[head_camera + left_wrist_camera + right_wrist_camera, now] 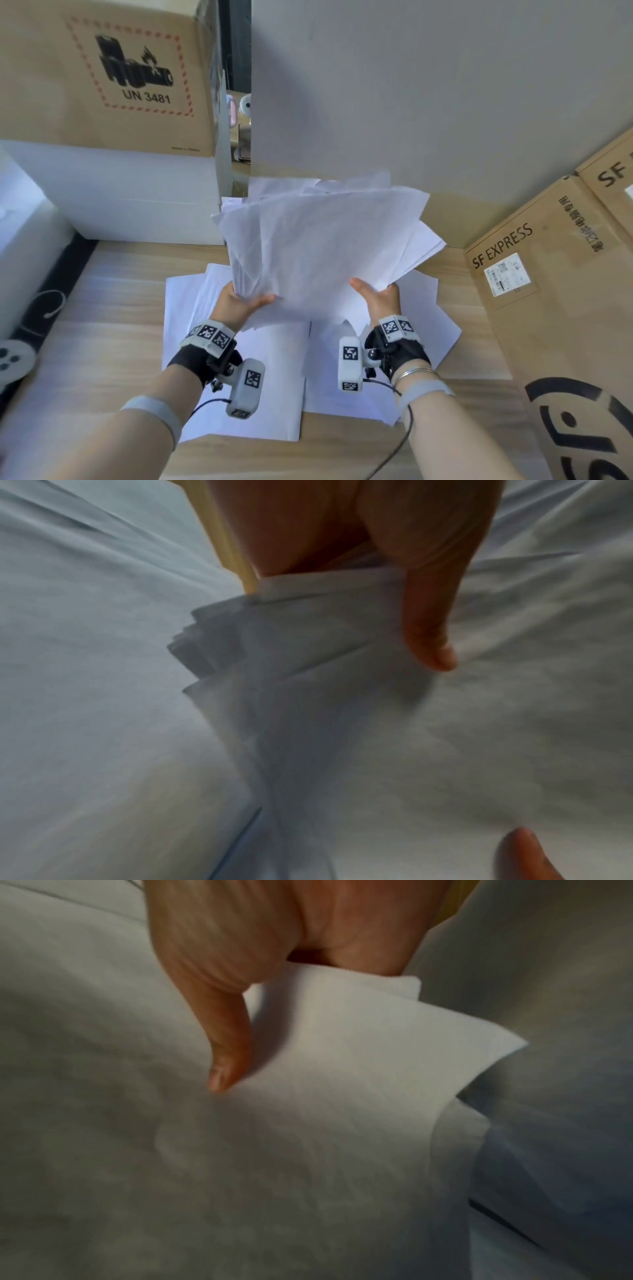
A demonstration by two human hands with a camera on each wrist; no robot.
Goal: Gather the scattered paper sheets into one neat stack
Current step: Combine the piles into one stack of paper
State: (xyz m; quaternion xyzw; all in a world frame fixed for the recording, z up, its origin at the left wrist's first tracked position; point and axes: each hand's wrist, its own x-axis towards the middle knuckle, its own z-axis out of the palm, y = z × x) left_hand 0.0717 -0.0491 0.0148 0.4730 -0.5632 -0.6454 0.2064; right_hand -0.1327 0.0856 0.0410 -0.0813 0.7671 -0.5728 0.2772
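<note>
A loose bundle of white paper sheets [322, 240] is lifted off the desk and tilted away from me, its edges fanned and uneven. My left hand [245, 301] grips its near left corner, thumb on top. My right hand [375, 291] grips the near right corner the same way. In the left wrist view the thumb [428, 631] presses on several staggered sheet edges [219, 653]. The right wrist view shows the thumb [226, 1056] on the top sheet [342, 1069]. More sheets [260, 370] lie flat on the wooden desk [102, 325] beneath my wrists.
A brown box marked UN 3481 [113, 78] stands on white foam blocks [120, 195] at the back left. SF EXPRESS cartons [555, 291] stand along the right. A grey wall [428, 85] rises behind the papers. A dark mat and a grey controller [13, 359] lie far left.
</note>
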